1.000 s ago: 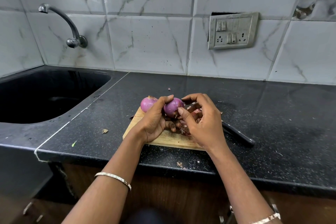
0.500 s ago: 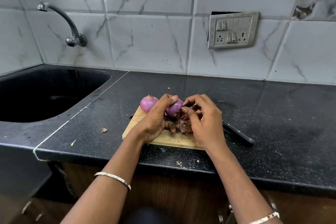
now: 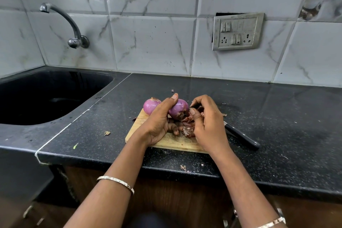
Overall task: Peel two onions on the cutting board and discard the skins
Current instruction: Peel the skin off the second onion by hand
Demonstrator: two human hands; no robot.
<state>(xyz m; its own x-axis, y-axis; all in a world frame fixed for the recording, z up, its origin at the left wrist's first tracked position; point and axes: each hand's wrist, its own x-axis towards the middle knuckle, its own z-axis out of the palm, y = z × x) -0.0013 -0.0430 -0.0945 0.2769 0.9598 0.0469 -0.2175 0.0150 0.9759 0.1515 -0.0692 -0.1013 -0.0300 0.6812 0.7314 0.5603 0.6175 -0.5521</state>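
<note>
My left hand (image 3: 159,122) grasps the first onion (image 3: 178,110), thumb over its top and fingers curled beneath, holding it just above the cutting board (image 3: 172,142). My right hand (image 3: 207,126) is clenched on the same onion from its 3 o'clock side, thumb and curled forefinger pinching at the root end; I cannot tell whether a flap of skin lies between them. The second onion (image 3: 150,106), purple and largely bare of dry skin, sits at the 11 o'clock corner of the board, just beside my left hand. Loose skins (image 3: 187,127) lie in a heap on the board below the first onion, between both hands. A black-handled knife (image 3: 242,138) lies on the dark surface (image 3: 277,116) at 3 o'clock of the board, its blade end hidden behind my right hand. The sink (image 3: 103,87) is recessed at 9 o'clock.
</note>
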